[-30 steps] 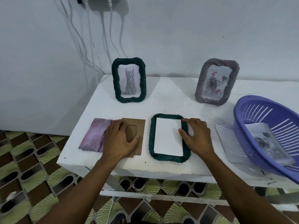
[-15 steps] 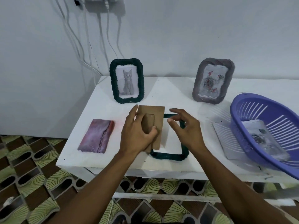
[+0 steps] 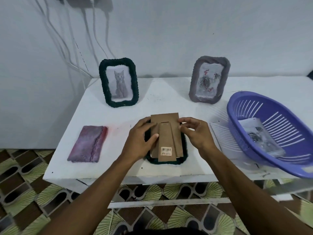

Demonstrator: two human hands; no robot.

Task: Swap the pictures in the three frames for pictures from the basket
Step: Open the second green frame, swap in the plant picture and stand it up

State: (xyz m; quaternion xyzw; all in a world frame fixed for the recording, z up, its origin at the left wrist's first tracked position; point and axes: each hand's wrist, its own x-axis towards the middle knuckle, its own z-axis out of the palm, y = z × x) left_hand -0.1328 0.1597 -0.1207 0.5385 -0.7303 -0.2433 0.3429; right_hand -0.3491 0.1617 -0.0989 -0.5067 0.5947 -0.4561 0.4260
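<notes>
A dark green frame [image 3: 165, 161] lies face down near the table's front edge. A brown cardboard backing [image 3: 166, 133] with a stand flap and barcode sticker rests over it. My left hand [image 3: 139, 140] grips the backing's left edge and my right hand [image 3: 194, 134] pinches its right edge. A green frame with a cat picture [image 3: 119, 83] stands at the back left. At the back right a grey frame [image 3: 209, 79] with a flower picture stands upright. The purple basket [image 3: 237, 116] at the right holds a picture in a plastic sleeve [image 3: 260, 138].
A purple-pink picture [image 3: 88, 144] lies flat at the front left of the white table [image 3: 162, 99]. A white sheet [image 3: 220, 138] lies between my right hand and the basket. White cables [image 3: 71, 39] hang down the wall behind. Patterned tiled floor lies below.
My left hand lifted the brown backing from the table's left and carried it right over the face-down green frame. My right hand came off the frame's edge and took the backing's right side.
</notes>
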